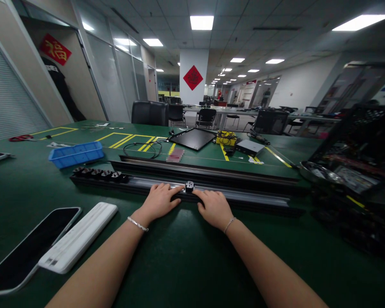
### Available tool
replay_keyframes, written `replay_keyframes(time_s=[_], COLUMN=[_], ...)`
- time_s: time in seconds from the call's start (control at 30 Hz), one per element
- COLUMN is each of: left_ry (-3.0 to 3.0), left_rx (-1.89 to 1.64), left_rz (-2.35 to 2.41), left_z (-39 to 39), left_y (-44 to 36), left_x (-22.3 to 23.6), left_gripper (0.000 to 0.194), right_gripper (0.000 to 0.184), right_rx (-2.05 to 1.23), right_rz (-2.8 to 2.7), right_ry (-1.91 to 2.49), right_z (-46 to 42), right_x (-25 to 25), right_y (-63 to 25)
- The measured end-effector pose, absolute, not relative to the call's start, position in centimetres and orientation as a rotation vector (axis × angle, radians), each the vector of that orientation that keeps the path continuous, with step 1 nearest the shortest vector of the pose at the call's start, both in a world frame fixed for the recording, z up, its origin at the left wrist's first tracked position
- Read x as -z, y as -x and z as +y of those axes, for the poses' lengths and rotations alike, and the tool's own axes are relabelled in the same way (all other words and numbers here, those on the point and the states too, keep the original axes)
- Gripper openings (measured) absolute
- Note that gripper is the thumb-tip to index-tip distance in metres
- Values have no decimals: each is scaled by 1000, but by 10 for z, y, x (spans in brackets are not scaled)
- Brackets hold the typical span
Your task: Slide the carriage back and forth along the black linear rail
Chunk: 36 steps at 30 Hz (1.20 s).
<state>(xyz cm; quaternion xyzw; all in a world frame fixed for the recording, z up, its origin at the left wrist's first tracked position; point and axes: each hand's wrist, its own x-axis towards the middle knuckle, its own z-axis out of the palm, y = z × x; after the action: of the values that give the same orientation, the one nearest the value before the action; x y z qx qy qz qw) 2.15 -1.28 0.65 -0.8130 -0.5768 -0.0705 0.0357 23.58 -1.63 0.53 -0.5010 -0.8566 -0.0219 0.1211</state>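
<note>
A small black block with a silvery top (189, 186) sits in the channel of a long black rail (244, 199) lying across the green table. My left hand (160, 200) comes from the left, its index fingertip at the block's left side and its thumb stretched apart near the rail's front edge. From the other side, my right hand (215, 208) reaches with its index fingertip to the block's lower right, thumb apart below. Neither hand wraps round the block. Several similar black blocks (96, 172) stand in a row at the rail's left end.
Behind lies a second dark rail (211, 171). A blue bin (76, 155) stands back left; a phone (32, 244) and a white power-bank-like slab (78, 237) lie front left. A black panel (192, 138) and grey box (250, 147) are farther back. Dark equipment (356, 179) crowds the right.
</note>
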Motion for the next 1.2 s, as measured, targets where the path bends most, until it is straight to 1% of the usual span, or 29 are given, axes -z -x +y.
replay_keyframes(time_s=[0.8,1.2], left_ry=[2461,2459], left_rx=[262,272], left_rz=[-1760,-1762], left_z=[-13,-12], left_y=[-21,-20], left_x=[-3,0], left_gripper=[51,51], right_gripper=[40,39], right_rx=[-16,-1], right_rz=[-2499,-2485], right_ry=[1427,1392], right_z=[-16,-15], right_x=[-7,-5], right_y=[-237,-239])
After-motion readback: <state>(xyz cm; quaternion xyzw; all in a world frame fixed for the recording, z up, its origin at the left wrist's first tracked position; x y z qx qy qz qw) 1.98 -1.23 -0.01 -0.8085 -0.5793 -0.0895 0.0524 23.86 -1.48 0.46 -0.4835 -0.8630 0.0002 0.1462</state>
